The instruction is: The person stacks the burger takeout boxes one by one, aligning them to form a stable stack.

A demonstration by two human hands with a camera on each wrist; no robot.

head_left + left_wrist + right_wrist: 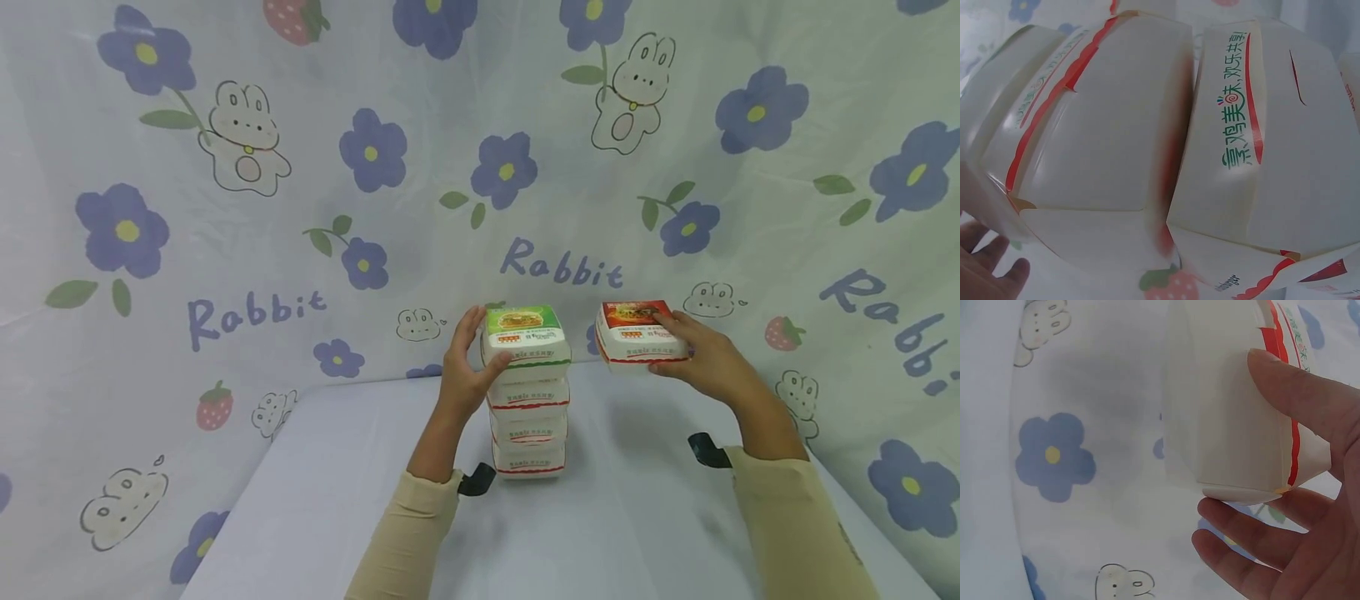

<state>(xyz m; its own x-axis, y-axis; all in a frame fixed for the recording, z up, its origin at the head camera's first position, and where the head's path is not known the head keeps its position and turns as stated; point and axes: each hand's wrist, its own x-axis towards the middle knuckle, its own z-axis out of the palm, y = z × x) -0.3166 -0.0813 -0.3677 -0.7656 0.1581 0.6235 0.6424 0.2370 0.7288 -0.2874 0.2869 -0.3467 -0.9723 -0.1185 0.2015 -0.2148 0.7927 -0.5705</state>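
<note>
In the head view, several white burger boxes (529, 431) stand stacked on the table. On top is a burger box with a green lid print (525, 327). My left hand (467, 367) is at its left side, thumb against the front, fingers extended along the side. In the left wrist view, those fingers (991, 265) are spread beside the box. My right hand (708, 358) holds a burger box with a red lid print (637, 335) above the table, right of the stack. The right wrist view shows the thumb (1297, 387) on one face of this box and fingers beneath its edge.
A white cloth covers the table (360, 483). Behind it hangs a pale curtain (420, 217) with flowers, rabbits and strawberries. Black wrist straps (477, 480) show at both sleeves. The held box is separated from the stack by a gap.
</note>
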